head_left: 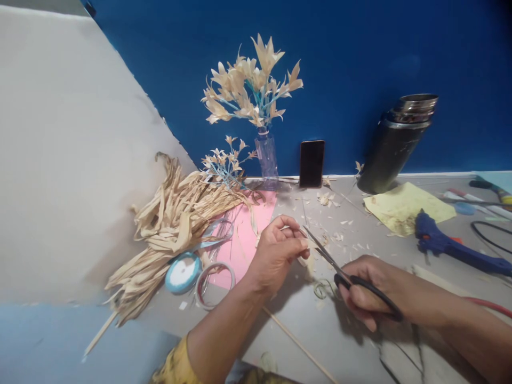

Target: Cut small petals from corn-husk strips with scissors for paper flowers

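Observation:
My left hand [280, 250] pinches a small piece of pale dried husk [312, 244] between thumb and fingers, over the table's middle. In my right hand [366, 293] is a pair of black-handled scissors [330, 260], my fingers through the loops. The blades point up and left, their tips close to my left fingertips and the husk piece. Whether the blades touch it, I cannot tell. Pale husk scraps [338, 236] lie scattered on the table beyond my hands.
Left lie a heap of dried husks [172, 213], a blue ribbon spool [183, 273], a tape roll [200, 301] and pink paper [236, 245]. Husk flowers [256, 80] stand in a clear bottle [266, 160]. Right are a phone [312, 164], a flask [394, 149] and a blue glue gun [452, 248].

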### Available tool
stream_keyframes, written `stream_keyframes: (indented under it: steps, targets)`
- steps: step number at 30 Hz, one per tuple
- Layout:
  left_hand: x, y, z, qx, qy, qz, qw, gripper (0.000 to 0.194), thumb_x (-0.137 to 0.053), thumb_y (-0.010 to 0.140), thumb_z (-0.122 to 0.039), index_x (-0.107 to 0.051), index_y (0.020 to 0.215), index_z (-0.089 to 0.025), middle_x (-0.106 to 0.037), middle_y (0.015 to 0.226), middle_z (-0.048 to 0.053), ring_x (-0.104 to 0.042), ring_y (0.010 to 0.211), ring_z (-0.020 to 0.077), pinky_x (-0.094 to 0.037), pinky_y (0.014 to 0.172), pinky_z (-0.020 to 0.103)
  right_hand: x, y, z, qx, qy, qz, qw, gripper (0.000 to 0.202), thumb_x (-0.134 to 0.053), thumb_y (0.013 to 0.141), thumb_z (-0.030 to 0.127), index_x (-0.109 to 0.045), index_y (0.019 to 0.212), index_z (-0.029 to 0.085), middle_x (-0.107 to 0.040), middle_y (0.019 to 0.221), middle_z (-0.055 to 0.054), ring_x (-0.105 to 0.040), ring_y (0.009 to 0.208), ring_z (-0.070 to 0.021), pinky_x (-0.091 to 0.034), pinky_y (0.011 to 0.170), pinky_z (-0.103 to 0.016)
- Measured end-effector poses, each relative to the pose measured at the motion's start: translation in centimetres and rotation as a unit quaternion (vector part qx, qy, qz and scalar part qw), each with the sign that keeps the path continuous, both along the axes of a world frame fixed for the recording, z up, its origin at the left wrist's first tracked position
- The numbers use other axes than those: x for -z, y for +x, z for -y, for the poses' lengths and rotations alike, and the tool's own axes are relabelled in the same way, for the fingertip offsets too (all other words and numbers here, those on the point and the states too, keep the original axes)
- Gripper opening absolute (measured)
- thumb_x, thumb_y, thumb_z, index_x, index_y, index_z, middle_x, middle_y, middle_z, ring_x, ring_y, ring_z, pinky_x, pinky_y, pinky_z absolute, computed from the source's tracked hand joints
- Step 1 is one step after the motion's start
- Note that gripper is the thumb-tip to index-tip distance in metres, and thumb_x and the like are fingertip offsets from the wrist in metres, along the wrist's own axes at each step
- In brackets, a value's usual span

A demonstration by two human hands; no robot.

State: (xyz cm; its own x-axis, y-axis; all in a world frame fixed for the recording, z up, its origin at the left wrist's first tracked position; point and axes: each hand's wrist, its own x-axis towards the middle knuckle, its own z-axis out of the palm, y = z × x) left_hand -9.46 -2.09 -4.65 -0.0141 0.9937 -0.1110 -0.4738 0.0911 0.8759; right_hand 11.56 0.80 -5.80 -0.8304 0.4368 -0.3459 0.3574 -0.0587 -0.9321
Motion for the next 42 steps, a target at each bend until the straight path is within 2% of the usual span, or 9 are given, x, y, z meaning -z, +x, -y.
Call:
stream_keyframes:
  steps: [6, 15, 23, 26, 30, 42]
  targets:
    - [-0.43, 0.03, 0.04, 0.004, -0.006, -0.006, 1.0, 0.037, -0.076, 0.059, -0.013, -0.051, 0.087, -0.018, -0.059, 0.069, -0.003, -0.053, 0.053, 0.0081, -0.041, 0.056, 0.024, 0.18, -0.27, -0.06, 0.015, -0.014, 0.04, 0.999, 0.034, -0.059, 0.085, 0.044, -0.052, 0.067, 0.017, -0.062, 0.053, 0.0, -0.038, 0.039, -0.0051, -0.028, 0.038, -0.016]
    - [-0.34, -0.01, -0.02, 0.009, 0.003, -0.019, 1.0, 0.035, -0.075, 0.061, -0.013, -0.051, 0.085, -0.018, -0.058, 0.068, -0.003, -0.053, 0.052, 0.008, -0.041, 0.057, 0.025, -0.74, -0.56, 0.19, 0.016, 0.013, 0.06, 0.998, 0.03, -0.058, 0.082, 0.035, -0.048, 0.06, 0.018, -0.057, 0.049, 0.001, -0.038, 0.041, -0.0064, -0.027, 0.04, -0.019]
    - [-0.48, -0.23, 0.07, 0.007, 0.006, 0.002, 1.0, 0.026, -0.073, 0.068, -0.019, -0.052, 0.084, -0.018, -0.059, 0.073, -0.002, -0.058, 0.059, 0.0105, -0.045, 0.061, 0.026, -0.12, -0.38, -0.06, 0.045, 0.025, 0.028, 0.998, 0.035, -0.06, 0.084, 0.039, -0.048, 0.058, 0.018, -0.054, 0.048, 0.001, -0.038, 0.044, -0.0071, -0.028, 0.044, -0.021]
    - [-0.44, -0.18, 0.06, 0.001, 0.006, 0.0, 1.0, 0.029, -0.075, 0.066, -0.019, -0.052, 0.084, -0.018, -0.058, 0.073, -0.002, -0.058, 0.058, 0.0098, -0.044, 0.06, 0.025, -0.09, -0.33, -0.06, 0.057, 0.025, 0.036, 0.997, 0.035, -0.06, 0.084, 0.038, -0.048, 0.059, 0.018, -0.055, 0.048, 0.001, -0.037, 0.043, -0.0067, -0.028, 0.043, -0.02]
    - [-0.36, -0.09, -0.05, -0.022, 0.013, -0.008, 1.0, 0.032, -0.078, 0.064, -0.017, -0.053, 0.084, -0.018, -0.057, 0.072, -0.004, -0.056, 0.058, 0.0084, -0.044, 0.06, 0.024, -0.1, -0.29, -0.01, 0.052, 0.029, 0.028, 0.998, 0.035, -0.061, 0.084, 0.039, -0.048, 0.059, 0.018, -0.054, 0.048, 0.002, -0.038, 0.044, -0.0072, -0.027, 0.045, -0.021]
    - [-0.75, -0.13, -0.01, -0.031, 0.021, -0.011, 0.999, 0.027, -0.074, 0.062, -0.013, -0.056, 0.082, -0.017, -0.054, 0.073, -0.004, -0.052, 0.058, 0.007, -0.05, 0.062, 0.025, -0.39, -0.79, 0.26, 0.034, 0.019, 0.03, 0.999, 0.046, -0.061, 0.084, 0.053, -0.045, 0.057, 0.019, -0.051, 0.046, 0.002, -0.038, 0.044, -0.0075, -0.029, 0.046, -0.022]
